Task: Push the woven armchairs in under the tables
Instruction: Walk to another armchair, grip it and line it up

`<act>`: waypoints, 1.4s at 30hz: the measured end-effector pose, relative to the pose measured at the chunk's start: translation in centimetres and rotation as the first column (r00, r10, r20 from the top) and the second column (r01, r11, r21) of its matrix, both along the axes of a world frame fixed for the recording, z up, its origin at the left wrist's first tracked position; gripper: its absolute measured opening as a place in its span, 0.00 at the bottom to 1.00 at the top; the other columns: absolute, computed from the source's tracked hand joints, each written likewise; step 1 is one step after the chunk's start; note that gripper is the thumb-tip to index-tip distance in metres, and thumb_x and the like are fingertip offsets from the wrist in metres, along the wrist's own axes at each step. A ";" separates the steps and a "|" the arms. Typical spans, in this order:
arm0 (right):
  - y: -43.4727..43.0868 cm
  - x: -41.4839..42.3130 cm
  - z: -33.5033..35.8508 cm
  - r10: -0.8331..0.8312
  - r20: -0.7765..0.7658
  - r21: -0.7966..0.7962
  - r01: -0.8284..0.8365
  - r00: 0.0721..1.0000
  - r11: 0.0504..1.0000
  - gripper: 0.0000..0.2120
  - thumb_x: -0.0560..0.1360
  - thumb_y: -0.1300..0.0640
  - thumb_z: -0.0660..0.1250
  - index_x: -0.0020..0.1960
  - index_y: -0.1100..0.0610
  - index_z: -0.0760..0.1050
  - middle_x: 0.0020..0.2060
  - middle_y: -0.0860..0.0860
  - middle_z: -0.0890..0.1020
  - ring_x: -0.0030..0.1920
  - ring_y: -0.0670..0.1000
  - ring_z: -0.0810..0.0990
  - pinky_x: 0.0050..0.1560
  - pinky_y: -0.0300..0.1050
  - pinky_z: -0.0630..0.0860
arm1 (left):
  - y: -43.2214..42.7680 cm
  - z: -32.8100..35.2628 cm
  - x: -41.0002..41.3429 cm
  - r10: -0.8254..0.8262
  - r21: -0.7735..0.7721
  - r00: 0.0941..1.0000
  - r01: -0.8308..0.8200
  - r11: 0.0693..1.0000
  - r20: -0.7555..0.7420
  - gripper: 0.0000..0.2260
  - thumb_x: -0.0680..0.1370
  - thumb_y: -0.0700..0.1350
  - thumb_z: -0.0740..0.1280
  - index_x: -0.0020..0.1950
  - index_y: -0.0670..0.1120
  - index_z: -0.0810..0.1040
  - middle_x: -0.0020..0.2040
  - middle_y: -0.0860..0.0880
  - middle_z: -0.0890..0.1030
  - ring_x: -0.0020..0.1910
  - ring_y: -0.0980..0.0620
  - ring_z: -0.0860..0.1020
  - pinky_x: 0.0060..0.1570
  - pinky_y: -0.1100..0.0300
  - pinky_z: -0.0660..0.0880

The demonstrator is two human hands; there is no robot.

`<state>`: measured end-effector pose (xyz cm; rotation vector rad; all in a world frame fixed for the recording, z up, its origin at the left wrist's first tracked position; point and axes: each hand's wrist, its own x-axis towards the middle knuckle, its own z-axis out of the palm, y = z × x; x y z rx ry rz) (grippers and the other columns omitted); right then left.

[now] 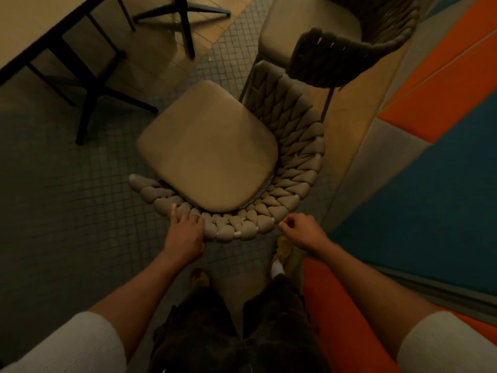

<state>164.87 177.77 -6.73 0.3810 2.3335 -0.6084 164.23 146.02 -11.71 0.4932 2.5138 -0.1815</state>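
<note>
A woven armchair (290, 157) with a beige seat cushion (207, 149) stands on the tiled floor right in front of me, its curved back towards me. My left hand (185, 232) lies over the left part of the back rim, fingers on the weave and thumb below it. My right hand (301, 232) has curled fingers at the right end of the same rim. A second woven armchair (341, 57) stands beyond it at the upper right. The table (35, 25) with black legs is at the upper left.
Black table legs (88, 95) and a further black base (185, 22) stand on the floor ahead at the left. An orange, blue and grey padded bench (430, 157) runs along the right. My legs and feet are just behind the chair.
</note>
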 end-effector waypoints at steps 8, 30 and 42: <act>6.7 -4.2 1.0 0.495 -0.153 0.070 -0.490 0.855 0.869 0.08 0.79 0.45 0.65 0.48 0.48 0.77 0.42 0.47 0.81 0.42 0.49 0.80 0.38 0.46 0.75 | 7.3 0.3 0.8 0.206 -0.066 0.967 -0.198 0.978 0.149 0.31 0.75 0.67 0.64 0.70 0.47 0.74 0.69 0.44 0.76 0.70 0.41 0.71 0.76 0.35 0.47; 11.4 -16.6 3.6 0.896 -0.091 0.193 -0.875 0.434 0.444 0.28 0.73 0.44 0.72 0.68 0.54 0.71 0.65 0.57 0.73 0.65 0.60 0.72 0.61 0.58 0.73 | 15.4 7.3 -0.8 0.555 -0.091 0.762 -0.560 0.823 0.334 0.26 0.80 0.63 0.62 0.66 0.43 0.77 0.65 0.41 0.80 0.62 0.42 0.78 0.58 0.51 0.76; 7.7 -16.9 4.3 0.905 0.049 0.185 -0.895 0.422 0.407 0.32 0.73 0.34 0.70 0.67 0.56 0.71 0.64 0.58 0.75 0.65 0.61 0.74 0.63 0.57 0.71 | 15.1 7.7 -4.6 0.419 -0.021 0.716 -0.492 0.870 0.558 0.27 0.82 0.63 0.61 0.78 0.53 0.69 0.76 0.43 0.71 0.71 0.42 0.73 0.65 0.50 0.72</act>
